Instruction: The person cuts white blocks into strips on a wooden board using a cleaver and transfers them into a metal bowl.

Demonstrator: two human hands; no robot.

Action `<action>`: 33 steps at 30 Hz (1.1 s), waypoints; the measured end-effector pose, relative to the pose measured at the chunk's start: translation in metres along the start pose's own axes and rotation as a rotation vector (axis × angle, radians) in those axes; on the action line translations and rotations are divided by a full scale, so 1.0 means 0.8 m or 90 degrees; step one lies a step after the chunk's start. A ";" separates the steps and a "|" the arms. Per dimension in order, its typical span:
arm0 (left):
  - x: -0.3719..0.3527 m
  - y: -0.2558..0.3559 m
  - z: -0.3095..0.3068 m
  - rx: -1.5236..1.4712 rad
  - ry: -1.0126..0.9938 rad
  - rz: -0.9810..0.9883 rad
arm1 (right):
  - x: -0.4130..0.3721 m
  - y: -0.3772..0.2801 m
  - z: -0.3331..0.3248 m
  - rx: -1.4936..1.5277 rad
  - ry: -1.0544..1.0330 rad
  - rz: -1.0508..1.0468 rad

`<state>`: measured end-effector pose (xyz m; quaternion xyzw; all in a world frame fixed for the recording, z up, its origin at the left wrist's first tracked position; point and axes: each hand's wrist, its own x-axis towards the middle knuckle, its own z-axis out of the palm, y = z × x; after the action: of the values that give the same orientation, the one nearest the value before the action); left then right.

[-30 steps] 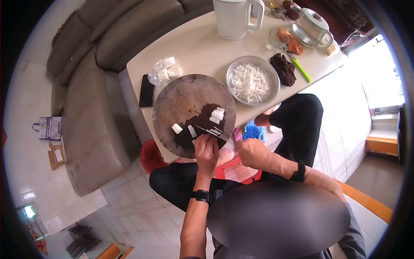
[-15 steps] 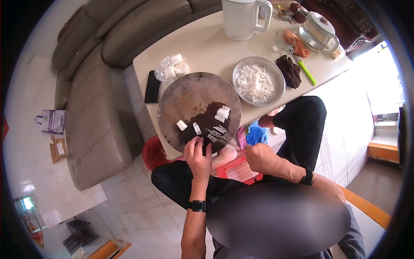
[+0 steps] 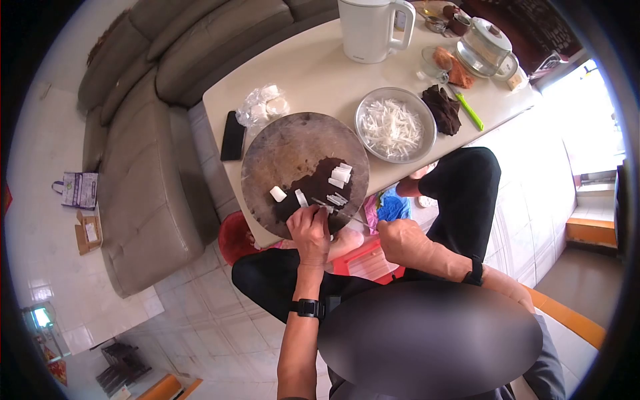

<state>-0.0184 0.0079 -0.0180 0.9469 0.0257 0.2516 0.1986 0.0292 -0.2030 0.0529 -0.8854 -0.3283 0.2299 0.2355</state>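
My right hand [image 3: 408,243] is closed around the handle of a knife [image 3: 340,213], its thin blade pointing left over the round wooden chopping board [image 3: 273,143]. At the board's near edge, my left hand [image 3: 312,233] has its fingers drawn together on a small white slice beside the blade, mostly covered by the fingertips. Thin white strips [image 3: 339,199] lie just beyond the blade. Farther back sits a small stack of white slices [image 3: 341,175]. To the left are a white chunk [image 3: 278,193] and a single slice [image 3: 301,198]. A dark wet patch spreads under the pieces.
A metal bowl [image 3: 421,147] of white shreds stands right of the board, beside a dark cloth [image 3: 441,110] and green-handled peeler or knife [image 3: 471,111]. Behind are a white kettle [image 3: 367,33] and glass teapot [image 3: 485,48]. A phone [image 3: 233,136] and bagged white pieces [image 3: 264,107] lie left.
My left hand has moved slightly right and closed its fingers on the slice by the blade. The knife stays over the board in my right hand. The view has shifted a little.
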 end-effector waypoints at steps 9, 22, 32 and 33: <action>-0.010 0.004 0.009 -0.036 0.005 -0.014 | 0.005 0.007 -0.003 -0.085 -0.009 -0.073; -0.016 0.005 0.010 0.003 -0.032 0.041 | 0.003 0.016 -0.004 -0.089 -0.039 -0.089; -0.024 0.007 0.006 -0.053 -0.059 0.013 | 0.022 0.001 0.008 -0.076 -0.021 -0.102; -0.024 0.006 0.005 -0.052 -0.058 0.013 | 0.021 0.001 0.008 -0.075 -0.020 -0.104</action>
<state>-0.0333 -0.0010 -0.0280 0.9488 -0.0031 0.2109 0.2352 0.0373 -0.1905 0.0431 -0.8642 -0.4162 0.2042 0.1954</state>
